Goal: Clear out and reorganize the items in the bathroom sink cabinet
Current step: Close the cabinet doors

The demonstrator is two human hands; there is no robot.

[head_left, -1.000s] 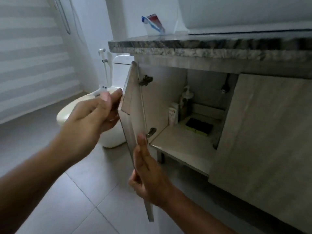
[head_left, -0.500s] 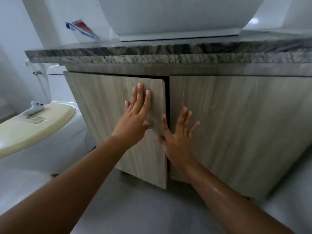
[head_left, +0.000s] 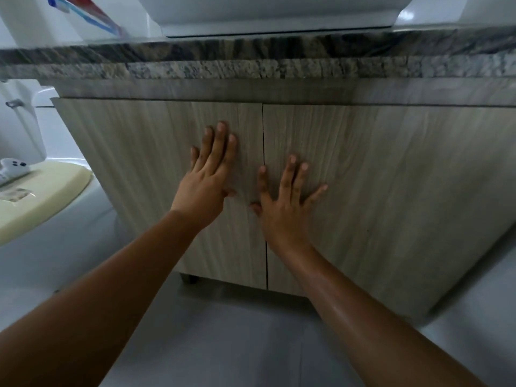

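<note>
Wooden left door [head_left: 145,174] and right door [head_left: 385,174] are sitting flush; my left hand [head_left: 205,188] and right hand [head_left: 282,212] are pressing them, fingers [head_left: 219,146] straight, gripping nothing. Probably finishing the closing; next, just lifting away.

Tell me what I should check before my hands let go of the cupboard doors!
1. The left door is shut: ok. It sits level with the right door, with only a thin seam between them.
2. The left hand is flat on the left door: ok, fingers straight.
3. The right hand is flat on the right door: ok, though its thumb reaches across the seam.
4. No finger is caught in the seam: ok, they all lie on the door faces.
5. Things inside are tidy: cannot tell, the doors hide them.
6. The toothpaste tube is put away: not ok, it is up on the countertop.
</note>
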